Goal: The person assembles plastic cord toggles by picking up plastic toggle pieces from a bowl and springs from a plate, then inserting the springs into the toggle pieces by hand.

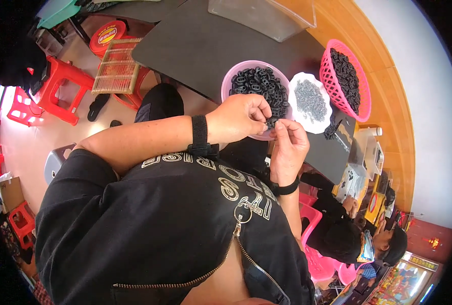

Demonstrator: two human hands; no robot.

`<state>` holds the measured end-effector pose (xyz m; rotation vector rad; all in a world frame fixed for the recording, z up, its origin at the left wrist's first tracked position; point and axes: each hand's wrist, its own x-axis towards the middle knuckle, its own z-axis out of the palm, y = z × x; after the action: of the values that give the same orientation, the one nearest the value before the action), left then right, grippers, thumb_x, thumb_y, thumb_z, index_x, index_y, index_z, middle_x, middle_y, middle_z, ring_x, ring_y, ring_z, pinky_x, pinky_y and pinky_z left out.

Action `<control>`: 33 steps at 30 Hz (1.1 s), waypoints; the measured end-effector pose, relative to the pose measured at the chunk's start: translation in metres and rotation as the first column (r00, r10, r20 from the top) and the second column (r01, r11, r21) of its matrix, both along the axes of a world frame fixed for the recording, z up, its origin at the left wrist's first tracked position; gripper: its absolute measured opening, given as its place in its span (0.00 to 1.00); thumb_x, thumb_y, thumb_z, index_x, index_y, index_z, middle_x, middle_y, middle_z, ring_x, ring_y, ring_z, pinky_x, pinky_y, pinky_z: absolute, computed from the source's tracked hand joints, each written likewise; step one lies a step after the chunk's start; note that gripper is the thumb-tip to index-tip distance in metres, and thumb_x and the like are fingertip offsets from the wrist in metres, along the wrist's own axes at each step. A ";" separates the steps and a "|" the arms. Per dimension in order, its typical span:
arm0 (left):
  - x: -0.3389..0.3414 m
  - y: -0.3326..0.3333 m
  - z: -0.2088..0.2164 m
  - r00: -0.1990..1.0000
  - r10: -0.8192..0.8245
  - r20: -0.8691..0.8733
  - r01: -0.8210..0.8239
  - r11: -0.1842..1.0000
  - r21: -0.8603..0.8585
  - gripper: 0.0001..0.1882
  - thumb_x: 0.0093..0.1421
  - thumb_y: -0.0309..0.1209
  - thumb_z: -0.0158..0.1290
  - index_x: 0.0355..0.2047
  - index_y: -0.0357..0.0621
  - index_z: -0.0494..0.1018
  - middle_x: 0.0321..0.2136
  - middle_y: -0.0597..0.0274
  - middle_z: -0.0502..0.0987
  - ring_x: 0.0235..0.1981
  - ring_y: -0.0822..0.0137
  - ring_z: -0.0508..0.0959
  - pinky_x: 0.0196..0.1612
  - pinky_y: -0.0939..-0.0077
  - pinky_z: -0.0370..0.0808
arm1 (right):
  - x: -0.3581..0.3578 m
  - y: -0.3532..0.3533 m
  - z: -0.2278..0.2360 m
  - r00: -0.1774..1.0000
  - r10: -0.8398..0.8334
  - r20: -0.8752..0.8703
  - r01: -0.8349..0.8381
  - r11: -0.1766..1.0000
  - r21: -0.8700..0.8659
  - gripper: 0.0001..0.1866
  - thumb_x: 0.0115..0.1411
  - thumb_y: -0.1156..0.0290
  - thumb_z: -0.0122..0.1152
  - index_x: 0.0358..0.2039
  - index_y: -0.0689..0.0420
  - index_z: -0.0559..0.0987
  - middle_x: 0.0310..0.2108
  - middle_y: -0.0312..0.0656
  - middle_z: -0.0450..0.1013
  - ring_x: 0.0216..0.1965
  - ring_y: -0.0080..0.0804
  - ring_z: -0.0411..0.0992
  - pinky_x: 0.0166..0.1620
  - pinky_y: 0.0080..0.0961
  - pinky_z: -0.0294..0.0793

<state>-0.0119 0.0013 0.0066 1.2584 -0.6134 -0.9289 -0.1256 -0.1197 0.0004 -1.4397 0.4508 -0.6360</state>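
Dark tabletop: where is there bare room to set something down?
The widest bare patch of tabletop lies left of the lilac bowl, up to the clear bin. A smaller one lies below the white dish, right of the right hand. It is crowded where bowl, dish and pink basket stand close together; the left hand is over the bowl.

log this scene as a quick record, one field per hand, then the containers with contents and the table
left hand: over the pale pink bowl, fingers bent; anything held too small to tell
right hand: beside the left hand, fingers bent; hold unclear
bowl contents: many black oval pieces
middle container: white wavy-rimmed dish, small grey bits
right container: bright pink openwork basket, black pieces
table: dark top
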 end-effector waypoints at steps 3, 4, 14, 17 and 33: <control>-0.002 0.001 0.000 0.999 0.017 -0.031 -0.018 0.999 -0.028 0.09 0.51 0.19 0.52 0.34 0.34 0.69 0.26 0.60 0.76 0.29 0.75 0.75 0.33 0.81 0.73 | 0.001 0.002 -0.001 1.000 0.018 -0.001 -0.018 0.999 0.038 0.04 0.57 0.79 0.56 0.34 0.62 0.74 0.26 0.35 0.72 0.26 0.18 0.67 0.31 0.13 0.66; -0.002 0.001 0.000 0.999 0.028 -0.015 -0.029 0.999 -0.023 0.09 0.51 0.19 0.53 0.34 0.34 0.69 0.26 0.60 0.76 0.29 0.74 0.75 0.33 0.81 0.72 | 0.002 0.003 -0.002 1.000 0.020 0.017 -0.021 0.998 0.061 0.04 0.58 0.79 0.56 0.34 0.62 0.74 0.26 0.35 0.72 0.26 0.17 0.67 0.30 0.13 0.66; 0.000 0.001 -0.002 0.997 -0.045 0.069 0.046 0.999 -0.007 0.12 0.53 0.18 0.53 0.38 0.36 0.67 0.28 0.64 0.76 0.32 0.78 0.74 0.37 0.82 0.73 | 0.002 0.002 -0.002 0.996 0.083 -0.033 -0.083 0.997 -0.005 0.04 0.58 0.79 0.56 0.34 0.61 0.75 0.25 0.33 0.72 0.24 0.15 0.67 0.26 0.10 0.63; 0.000 0.002 -0.007 0.997 -0.056 0.045 0.055 0.998 0.008 0.11 0.53 0.19 0.53 0.38 0.36 0.68 0.29 0.64 0.76 0.32 0.77 0.75 0.37 0.82 0.73 | -0.004 0.002 -0.007 1.000 -0.012 -0.008 0.012 0.998 -0.062 0.04 0.57 0.80 0.58 0.34 0.62 0.76 0.27 0.32 0.72 0.28 0.15 0.68 0.33 0.12 0.68; -0.004 0.001 -0.005 0.997 -0.025 0.069 0.027 0.999 -0.025 0.11 0.55 0.19 0.52 0.39 0.35 0.67 0.30 0.62 0.77 0.33 0.77 0.75 0.39 0.82 0.73 | -0.006 0.004 -0.005 0.999 0.036 -0.012 -0.037 0.992 -0.117 0.06 0.56 0.82 0.58 0.36 0.62 0.76 0.29 0.32 0.72 0.29 0.15 0.68 0.33 0.11 0.69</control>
<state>-0.0163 0.0026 0.0020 1.2655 -0.6956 -0.8995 -0.1313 -0.1156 -0.0051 -1.5596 0.3996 -0.6351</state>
